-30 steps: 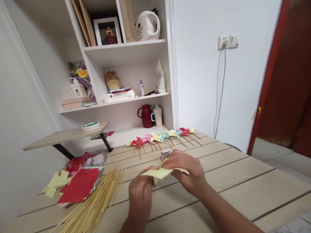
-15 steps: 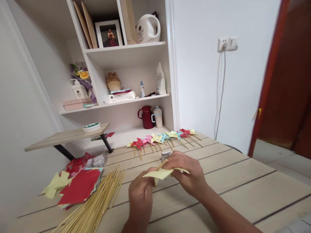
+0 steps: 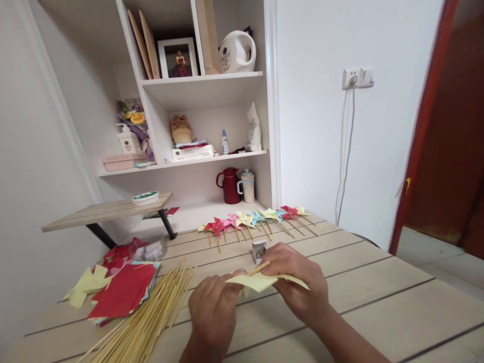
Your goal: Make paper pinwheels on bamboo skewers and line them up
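Observation:
A pale yellow paper pinwheel [image 3: 259, 283] is stretched between my two hands above the table. My left hand [image 3: 212, 310] is closed at the pinwheel's left side, its thumb and fingers bent by the paper edge. A short length of thin wooden stick [image 3: 260, 267] lies across the paper's upper side, pointing toward that hand; its other part is hidden. My right hand [image 3: 298, 282] pinches the paper's right part, with the stick's end by its fingers. Just beyond the hands stands a small open box [image 3: 259, 250] holding small metallic bits, too small to name.
Finished pinwheels on sticks [image 3: 245, 220] lie in a row along the table's back. At left are a bundle of wooden sticks [image 3: 151, 312], a stack of coloured paper squares [image 3: 123, 290] and a clear container [image 3: 151, 249]. A small raised shelf [image 3: 109, 209] stands behind them.
Both hands have shifted slightly apart and the pinwheel has moved a little right and down. The small box shows more fully. The view has tilted slightly.

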Tool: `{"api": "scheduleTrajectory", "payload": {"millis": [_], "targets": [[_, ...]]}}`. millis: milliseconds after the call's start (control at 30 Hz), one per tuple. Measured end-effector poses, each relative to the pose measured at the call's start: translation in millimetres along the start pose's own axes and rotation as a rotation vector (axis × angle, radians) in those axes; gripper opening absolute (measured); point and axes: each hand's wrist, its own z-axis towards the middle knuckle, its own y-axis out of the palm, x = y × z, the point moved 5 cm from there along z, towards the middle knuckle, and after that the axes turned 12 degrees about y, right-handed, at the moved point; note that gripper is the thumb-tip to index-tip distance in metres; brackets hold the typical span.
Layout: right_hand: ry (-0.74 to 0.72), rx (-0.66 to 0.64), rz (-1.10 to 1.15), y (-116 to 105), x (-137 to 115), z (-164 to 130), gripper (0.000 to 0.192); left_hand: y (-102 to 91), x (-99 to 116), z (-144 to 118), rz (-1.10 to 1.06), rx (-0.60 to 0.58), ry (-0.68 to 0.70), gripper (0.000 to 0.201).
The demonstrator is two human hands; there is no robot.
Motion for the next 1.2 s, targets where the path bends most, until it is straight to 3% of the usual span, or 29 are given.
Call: {"api": "scheduleTrajectory", "payload": {"millis": [200, 367, 567, 767, 1000, 1200], "targets": [[0.058, 0.071, 0.179, 1.4, 4.8, -3.3, 0.024, 0.8, -1.3, -4.2, -0.019, -0.021, 0.016, 0.017], [0.058, 0.030, 0.103, 2.4, 5.2, -4.8, 0.041, -1.0, -0.1, -3.9, 0.036, 0.047, 0.033, 0.024], [-0.015, 0.007, 0.050, 0.3, -3.1, 0.0, 0.026, -5.5, 2.3, 0.5, 0.046, -0.012, 0.072, 0.020], [-0.042, 0.000, -0.042, 1.5, -8.5, 1.8, 0.026, -5.9, 4.2, 2.2, 0.061, 0.015, 0.055, 0.022], [-0.049, 0.020, -0.154, 0.8, -5.5, 3.0, 0.024, 6.1, 6.7, -2.6, 0.040, 0.081, -0.029, 0.014], [-0.201, 0.001, -0.234, 0.6, -15.5, 5.2, 0.032, 7.5, 3.9, -8.3, 0.017, 0.073, -0.014, 0.015]]}}
